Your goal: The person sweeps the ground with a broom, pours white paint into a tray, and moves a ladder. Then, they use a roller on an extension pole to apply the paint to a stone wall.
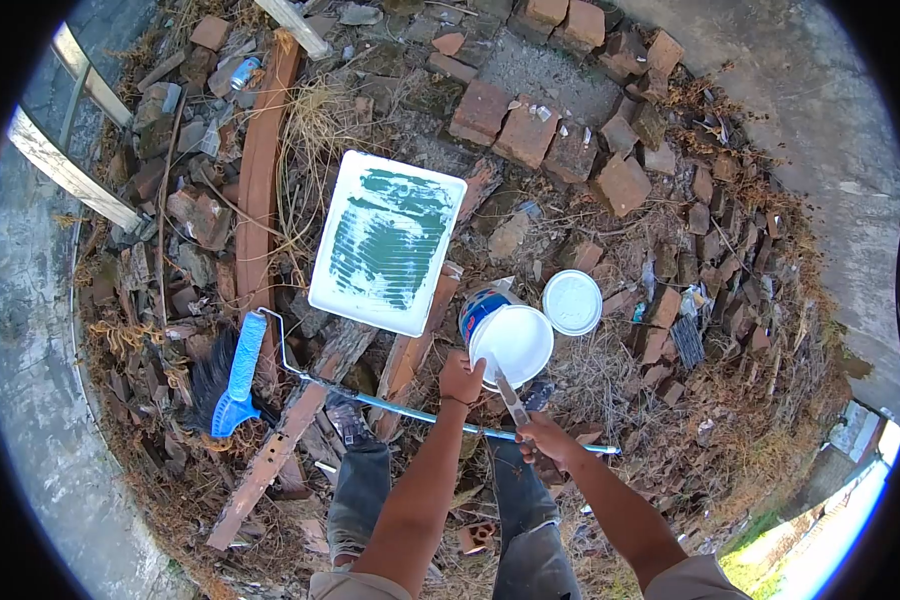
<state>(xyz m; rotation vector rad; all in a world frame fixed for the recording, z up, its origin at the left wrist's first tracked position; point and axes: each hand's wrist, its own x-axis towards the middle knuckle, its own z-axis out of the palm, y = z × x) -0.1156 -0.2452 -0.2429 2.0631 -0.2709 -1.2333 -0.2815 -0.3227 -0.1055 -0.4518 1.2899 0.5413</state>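
Gripping paint can (510, 342) rim, left hand (460, 380) | right hand (542, 436) clasps stirring stick (505, 388) | lid (572, 302) beside, tray (387, 241) near

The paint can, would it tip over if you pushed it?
Probably, yes. The paint can stands on bumpy rubble and planks, not flat ground, and the left hand grips its rim. It looks full of white paint, so likely heavy, and it could slosh.
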